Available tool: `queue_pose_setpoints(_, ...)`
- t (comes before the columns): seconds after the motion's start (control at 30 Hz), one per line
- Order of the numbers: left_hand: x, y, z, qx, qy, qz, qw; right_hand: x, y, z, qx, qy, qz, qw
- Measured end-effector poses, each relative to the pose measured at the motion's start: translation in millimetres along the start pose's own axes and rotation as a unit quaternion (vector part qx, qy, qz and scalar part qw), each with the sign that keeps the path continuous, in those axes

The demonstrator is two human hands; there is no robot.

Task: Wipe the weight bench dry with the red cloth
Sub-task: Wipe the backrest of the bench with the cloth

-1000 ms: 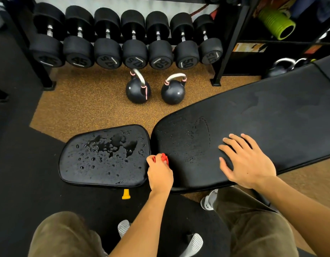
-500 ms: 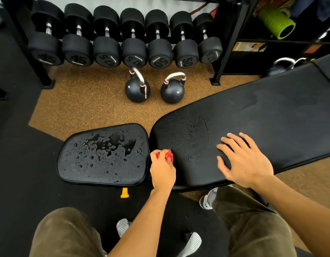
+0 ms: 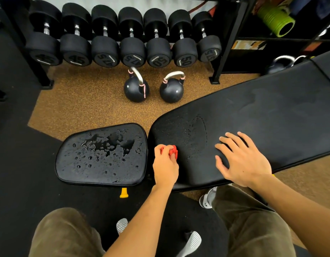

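As the left hand (image 3: pixel 165 168) grips it, red cloth (image 3: pixel 173 152) seems bunched.

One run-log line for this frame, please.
left hand: grips red cloth on back pad end | right hand: flat on back pad | seat pad: water pooled, not yet wiped

Kettlebells (image 3: pixel 154 89) behind bench (image 3: pixel 253 127) (dumbbells (image 3: pixel 123 45) beyond)

Tan speckled rubber floor (image 3: pixel 86 102) at centre; black mat (image 3: pixel 17 164) from 9 round to 6 o'clock. Row of black dumbbells (image 3: pixel 130 49) on rack at 12 o'clock, pale wall (image 3: pixel 142 3) behind. Two black kettlebells (image 3: pixel 136 89) on floor just below row. Black shelf unit (image 3: pixel 232 34) at 2 o'clock: green foam roller (image 3: pixel 275 20) on shelf, further kettlebell (image 3: pixel 277 65) beneath.
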State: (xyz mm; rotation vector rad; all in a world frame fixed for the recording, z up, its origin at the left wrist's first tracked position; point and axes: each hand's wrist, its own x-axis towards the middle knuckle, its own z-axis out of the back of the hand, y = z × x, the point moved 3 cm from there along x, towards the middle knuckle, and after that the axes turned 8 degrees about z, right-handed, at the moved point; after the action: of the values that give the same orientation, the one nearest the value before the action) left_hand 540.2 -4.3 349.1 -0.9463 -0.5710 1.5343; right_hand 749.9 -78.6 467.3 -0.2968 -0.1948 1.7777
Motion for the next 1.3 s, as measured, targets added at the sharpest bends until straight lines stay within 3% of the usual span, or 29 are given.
queue_pose_setpoints(0.17, -24.2, 13.9, 5.3, 0.006, 0.032, -0.071, 0.997, 0.0, 0.5, -0.6, 0.005, -0.011, 0.003, 1.000)
queue_pose_setpoints(0.4, 8.6, 4.8, 6.8, 0.006, 0.018, 0.019, 1.000, -0.2, 1.0, -0.6, 0.004, -0.013, 0.001, 1.000)
queue_pose_setpoints(0.67, -24.3, 11.3, 5.2, -0.006, 0.063, -0.123, 0.990, -0.1, 0.9, -0.2, 0.009, -0.014, -0.001, 1.000)
queue_pose_setpoints(0.87, 11.2, -4.5, 1.0, -0.015, 0.033, -0.034, 0.999, -0.5, 0.9, -0.4, 0.009, -0.019, -0.003, 1.000)
queue_pose_setpoints(1.13, -24.7, -6.0, -0.7, -0.028, 0.079, -0.140, 0.987, 0.0, 1.9, -2.2, 0.011, -0.048, -0.004, 0.999)
queue_pose_setpoints(1.3, -4.4, 5.9, 2.3, -0.026, 0.044, -0.096, 0.994, -0.3, 1.4, -2.6, 0.011, -0.060, -0.005, 0.998)
